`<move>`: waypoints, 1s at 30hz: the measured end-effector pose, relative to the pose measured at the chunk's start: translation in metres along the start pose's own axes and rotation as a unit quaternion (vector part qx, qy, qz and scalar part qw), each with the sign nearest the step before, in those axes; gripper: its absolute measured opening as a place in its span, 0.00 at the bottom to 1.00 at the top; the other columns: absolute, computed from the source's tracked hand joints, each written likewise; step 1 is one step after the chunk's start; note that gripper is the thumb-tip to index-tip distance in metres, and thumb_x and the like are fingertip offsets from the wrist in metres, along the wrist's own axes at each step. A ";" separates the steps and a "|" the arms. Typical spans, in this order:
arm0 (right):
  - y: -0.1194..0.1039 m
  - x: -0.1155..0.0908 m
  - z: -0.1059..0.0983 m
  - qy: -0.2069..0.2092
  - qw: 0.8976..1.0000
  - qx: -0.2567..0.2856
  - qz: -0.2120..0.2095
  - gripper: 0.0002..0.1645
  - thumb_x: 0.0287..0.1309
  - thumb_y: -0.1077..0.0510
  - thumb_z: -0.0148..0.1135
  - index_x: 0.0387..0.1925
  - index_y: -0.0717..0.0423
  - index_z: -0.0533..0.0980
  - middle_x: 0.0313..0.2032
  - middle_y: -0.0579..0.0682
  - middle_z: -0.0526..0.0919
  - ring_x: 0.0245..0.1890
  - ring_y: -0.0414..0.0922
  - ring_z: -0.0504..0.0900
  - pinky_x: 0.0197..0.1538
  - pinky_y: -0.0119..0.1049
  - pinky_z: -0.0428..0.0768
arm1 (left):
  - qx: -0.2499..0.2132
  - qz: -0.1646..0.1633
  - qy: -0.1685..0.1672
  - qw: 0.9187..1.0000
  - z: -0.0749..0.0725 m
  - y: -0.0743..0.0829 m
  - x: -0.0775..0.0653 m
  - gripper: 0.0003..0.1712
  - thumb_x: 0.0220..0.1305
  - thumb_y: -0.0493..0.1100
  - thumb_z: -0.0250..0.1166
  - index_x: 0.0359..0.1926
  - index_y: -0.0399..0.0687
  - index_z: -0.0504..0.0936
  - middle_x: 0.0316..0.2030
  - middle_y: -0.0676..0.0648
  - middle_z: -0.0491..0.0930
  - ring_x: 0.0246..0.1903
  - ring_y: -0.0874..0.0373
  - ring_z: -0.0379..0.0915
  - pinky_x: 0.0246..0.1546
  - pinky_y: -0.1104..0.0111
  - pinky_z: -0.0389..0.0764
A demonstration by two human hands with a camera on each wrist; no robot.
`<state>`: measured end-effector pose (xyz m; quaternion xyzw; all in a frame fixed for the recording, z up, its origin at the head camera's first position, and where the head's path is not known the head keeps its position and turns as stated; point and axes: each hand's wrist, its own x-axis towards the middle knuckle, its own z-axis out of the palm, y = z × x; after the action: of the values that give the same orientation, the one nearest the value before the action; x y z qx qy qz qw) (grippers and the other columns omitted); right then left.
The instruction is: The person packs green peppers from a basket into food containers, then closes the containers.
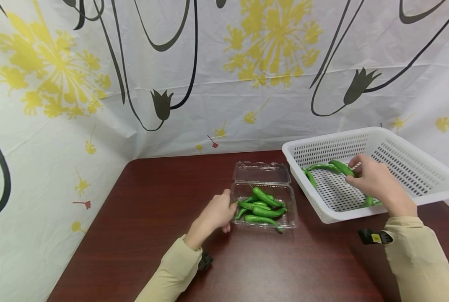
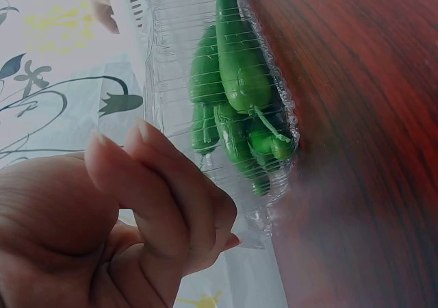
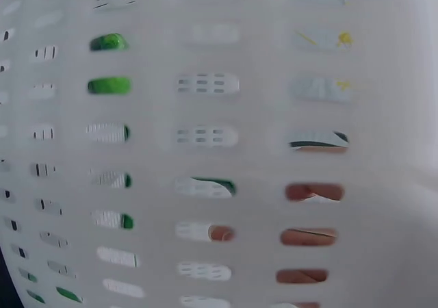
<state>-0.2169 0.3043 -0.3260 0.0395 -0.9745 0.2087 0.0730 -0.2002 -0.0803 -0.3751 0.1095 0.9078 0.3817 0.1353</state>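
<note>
My right hand reaches into the white slotted basket and pinches a green chili pepper by one end. In the right wrist view the basket wall fills the picture; only bits of fingers and green show through its slots. My left hand is at the left side of a clear plastic clamshell box, its fingers loosely curled right beside the wall. Several green chili peppers lie piled in the box, seen through its side as peppers in the left wrist view.
More chili peppers lie along the basket's left side and near its front. The clamshell's lid is folded back toward the wall. Both containers stand on a dark red-brown table; a patterned white cloth hangs behind.
</note>
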 end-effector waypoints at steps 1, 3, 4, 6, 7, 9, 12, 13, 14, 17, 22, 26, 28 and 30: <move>0.000 0.000 0.000 0.002 1.000 0.000 -0.001 0.22 0.48 0.60 0.61 0.42 0.68 0.65 0.33 0.68 0.79 0.30 0.58 0.79 0.28 0.49 0.76 | 0.000 0.000 0.000 1.000 0.000 0.000 0.000 0.23 0.66 0.38 0.51 0.59 0.32 0.60 0.15 0.39 0.77 0.05 0.56 0.72 0.13 0.58 0.77; 0.000 0.000 0.000 0.006 1.000 0.001 -0.003 0.22 0.48 0.60 0.61 0.42 0.67 0.65 0.33 0.68 0.79 0.30 0.58 0.79 0.28 0.49 0.76 | 0.004 -0.001 0.000 1.000 0.000 0.000 0.000 0.25 0.66 0.38 0.51 0.61 0.32 0.58 0.14 0.41 0.76 0.05 0.56 0.72 0.13 0.59 0.77; 0.000 0.000 0.000 0.008 1.000 0.002 -0.004 0.22 0.48 0.60 0.61 0.42 0.67 0.65 0.33 0.68 0.79 0.29 0.58 0.79 0.27 0.48 0.76 | 0.005 -0.001 0.000 1.000 0.000 0.000 0.000 0.25 0.66 0.38 0.51 0.61 0.32 0.58 0.13 0.41 0.76 0.05 0.56 0.72 0.13 0.59 0.77; -0.001 0.000 -0.001 0.011 1.000 0.004 -0.006 0.21 0.48 0.60 0.61 0.42 0.66 0.65 0.33 0.68 0.79 0.29 0.58 0.79 0.27 0.48 0.76 | 0.007 -0.002 -0.001 1.000 0.000 0.000 0.000 0.27 0.66 0.38 0.51 0.62 0.32 0.56 0.12 0.43 0.76 0.05 0.56 0.72 0.13 0.59 0.77; -0.002 -0.001 -0.001 0.012 1.000 0.005 -0.008 0.21 0.48 0.60 0.61 0.41 0.66 0.65 0.33 0.68 0.79 0.29 0.58 0.79 0.27 0.48 0.76 | 0.007 -0.002 -0.001 1.000 0.000 0.000 0.000 0.27 0.66 0.38 0.50 0.63 0.32 0.56 0.12 0.43 0.75 0.05 0.56 0.72 0.13 0.59 0.77; -0.003 -0.001 -0.002 0.012 1.000 0.008 -0.011 0.21 0.48 0.61 0.61 0.41 0.66 0.65 0.33 0.68 0.79 0.29 0.57 0.79 0.27 0.48 0.76 | 0.007 -0.002 -0.002 1.000 0.000 0.000 0.001 0.27 0.66 0.38 0.50 0.63 0.32 0.56 0.12 0.43 0.75 0.05 0.56 0.72 0.13 0.59 0.77; -0.004 -0.001 -0.002 0.013 1.000 0.011 -0.015 0.21 0.48 0.60 0.61 0.42 0.65 0.65 0.33 0.68 0.79 0.30 0.57 0.80 0.28 0.49 0.76 | 0.005 -0.002 -0.001 1.000 0.000 -0.001 0.001 0.25 0.66 0.38 0.50 0.61 0.32 0.57 0.13 0.43 0.76 0.05 0.56 0.72 0.13 0.59 0.77; -0.005 -0.001 -0.003 0.015 1.000 0.011 -0.017 0.21 0.49 0.60 0.61 0.42 0.65 0.65 0.33 0.67 0.79 0.30 0.57 0.80 0.28 0.49 0.76 | 0.005 -0.002 -0.002 1.000 0.000 -0.001 0.001 0.26 0.66 0.38 0.50 0.62 0.32 0.57 0.12 0.43 0.76 0.05 0.56 0.72 0.13 0.60 0.77; -0.006 -0.001 -0.003 0.016 1.000 0.010 -0.018 0.20 0.49 0.60 0.60 0.42 0.65 0.65 0.34 0.67 0.79 0.30 0.57 0.80 0.29 0.49 0.76 | 0.006 -0.002 -0.002 1.000 0.000 -0.001 0.001 0.27 0.66 0.38 0.50 0.62 0.32 0.56 0.12 0.43 0.76 0.05 0.56 0.72 0.13 0.60 0.77; -0.008 -0.002 -0.003 0.019 1.000 0.007 -0.020 0.21 0.49 0.60 0.60 0.43 0.66 0.65 0.34 0.68 0.79 0.32 0.59 0.80 0.30 0.50 0.75 | 0.005 -0.001 -0.002 1.000 0.000 -0.002 0.001 0.27 0.66 0.38 0.50 0.63 0.32 0.56 0.12 0.43 0.75 0.05 0.56 0.72 0.13 0.61 0.77; -0.013 -0.003 -0.005 0.010 1.000 0.009 -0.021 0.22 0.50 0.60 0.59 0.44 0.66 0.65 0.35 0.68 0.79 0.34 0.60 0.79 0.32 0.51 0.75 | 0.004 0.002 0.000 1.000 0.000 -0.002 0.001 0.26 0.66 0.38 0.50 0.62 0.32 0.57 0.12 0.43 0.75 0.05 0.56 0.72 0.12 0.60 0.77; -0.015 -0.003 -0.005 0.009 1.000 0.011 -0.024 0.21 0.50 0.60 0.59 0.45 0.66 0.65 0.34 0.66 0.80 0.34 0.59 0.79 0.32 0.51 0.75 | 0.003 0.003 0.001 1.000 0.001 -0.002 0.001 0.25 0.66 0.38 0.50 0.61 0.32 0.57 0.12 0.43 0.75 0.05 0.56 0.72 0.12 0.60 0.77; -0.016 -0.003 -0.005 0.011 1.000 0.012 -0.026 0.21 0.50 0.61 0.59 0.44 0.66 0.65 0.34 0.66 0.80 0.34 0.59 0.79 0.32 0.51 0.75 | 0.001 0.003 0.001 1.000 0.001 -0.002 0.001 0.25 0.66 0.38 0.50 0.61 0.32 0.58 0.13 0.42 0.76 0.05 0.56 0.72 0.12 0.60 0.77; -0.016 -0.003 -0.005 0.013 0.999 0.012 -0.027 0.21 0.50 0.61 0.59 0.44 0.66 0.66 0.34 0.66 0.79 0.34 0.59 0.79 0.32 0.51 0.75 | 0.000 0.002 0.000 1.000 0.001 -0.002 0.001 0.26 0.66 0.38 0.50 0.61 0.32 0.57 0.13 0.42 0.76 0.05 0.55 0.72 0.12 0.60 0.77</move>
<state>-0.2118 0.2913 -0.3157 0.0636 -0.9694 0.2192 0.0907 -0.2007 -0.0805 -0.3771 0.1115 0.9076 0.3818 0.1341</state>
